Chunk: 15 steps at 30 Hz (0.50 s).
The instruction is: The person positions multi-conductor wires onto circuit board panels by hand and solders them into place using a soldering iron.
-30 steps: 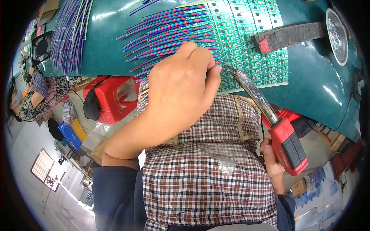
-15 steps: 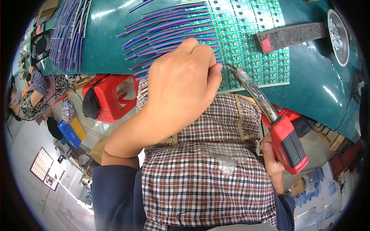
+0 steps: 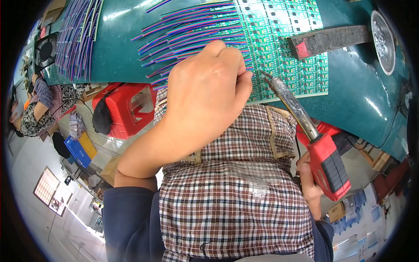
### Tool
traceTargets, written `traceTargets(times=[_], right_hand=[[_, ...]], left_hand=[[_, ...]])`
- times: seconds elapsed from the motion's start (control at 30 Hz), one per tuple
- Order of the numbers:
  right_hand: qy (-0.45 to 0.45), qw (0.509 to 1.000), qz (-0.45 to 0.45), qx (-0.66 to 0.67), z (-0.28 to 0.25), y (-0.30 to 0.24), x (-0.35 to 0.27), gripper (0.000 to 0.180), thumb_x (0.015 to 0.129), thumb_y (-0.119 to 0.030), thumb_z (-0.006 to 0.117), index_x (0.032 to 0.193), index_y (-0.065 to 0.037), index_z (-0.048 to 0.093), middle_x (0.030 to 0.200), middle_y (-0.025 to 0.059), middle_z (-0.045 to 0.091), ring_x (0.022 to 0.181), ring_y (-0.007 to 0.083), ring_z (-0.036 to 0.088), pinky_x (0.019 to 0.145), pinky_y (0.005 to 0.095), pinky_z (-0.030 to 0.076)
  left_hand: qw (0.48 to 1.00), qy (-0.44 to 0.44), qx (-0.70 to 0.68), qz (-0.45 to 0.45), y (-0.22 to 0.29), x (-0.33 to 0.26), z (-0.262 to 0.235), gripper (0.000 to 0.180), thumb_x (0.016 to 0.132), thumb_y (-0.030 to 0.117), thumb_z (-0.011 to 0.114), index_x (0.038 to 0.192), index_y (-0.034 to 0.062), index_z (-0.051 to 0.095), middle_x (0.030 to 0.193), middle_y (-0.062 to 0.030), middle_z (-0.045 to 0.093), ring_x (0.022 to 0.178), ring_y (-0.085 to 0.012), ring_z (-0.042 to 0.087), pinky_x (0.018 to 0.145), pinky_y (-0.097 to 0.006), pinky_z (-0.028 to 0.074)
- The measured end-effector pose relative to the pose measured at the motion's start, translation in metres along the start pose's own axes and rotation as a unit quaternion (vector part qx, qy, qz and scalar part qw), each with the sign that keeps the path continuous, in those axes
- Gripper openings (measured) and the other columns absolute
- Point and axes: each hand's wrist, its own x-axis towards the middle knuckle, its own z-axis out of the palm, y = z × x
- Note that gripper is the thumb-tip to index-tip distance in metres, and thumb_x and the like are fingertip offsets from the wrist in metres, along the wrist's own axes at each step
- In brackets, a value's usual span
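Observation:
My left hand (image 3: 207,85) is closed in a pinch over the near left edge of a green circuit board panel (image 3: 301,72). What its fingertips hold is hidden beneath the hand. Thin blue, red and dark wires (image 3: 192,32) run from that panel edge out to the left in rows. My right hand (image 3: 309,181) grips a soldering iron (image 3: 329,166) by its red and black handle. The iron's dark tip points at the panel, just right of my left thumb; whether it touches cannot be made out.
A dark block (image 3: 331,40) with a red patch lies across the panel's right part. Beside it stands a round metal dish (image 3: 383,43). More wires (image 3: 78,39) and a black fan (image 3: 45,51) are at the left. A red stool (image 3: 128,109) stands below, near another person (image 3: 43,105).
The soldering iron has drawn back slightly to the right, its tip a little farther from my left thumb. My left hand has barely moved.

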Motion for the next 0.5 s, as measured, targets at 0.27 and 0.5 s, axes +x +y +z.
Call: traceTargets(times=[0.27, 0.5], right_hand=[[-0.008, 0.999, -0.024, 0.029, 0.002, -0.002, 0.001, 0.015, 0.096, -0.005, 0.064, 0.107, 0.004, 0.062, 0.083, 0.0083, 0.061, 0.07, 0.0159, 0.057, 0.065, 0.0313, 0.049], [-0.015, 0.998, -0.028, 0.057, 0.003, -0.007, 0.008, 0.009, 0.095, -0.001, 0.063, 0.103, 0.004, 0.062, 0.081, 0.0089, 0.061, 0.07, 0.0162, 0.057, 0.064, 0.0312, 0.048]], left_hand=[[1.0, 0.005, 0.003, 0.004, 0.0, 0.0, 0.001, 0.019, 0.087, 0.015, 0.078, 0.081, 0.006, 0.063, 0.078, -0.0068, 0.062, 0.062, -0.0228, 0.063, 0.056, -0.036, 0.05], [1.0, 0.013, 0.002, 0.009, 0.0, -0.001, 0.002, 0.019, 0.087, 0.015, 0.078, 0.08, 0.0059, 0.063, 0.077, -0.0066, 0.062, 0.062, -0.0233, 0.063, 0.056, -0.037, 0.051]])
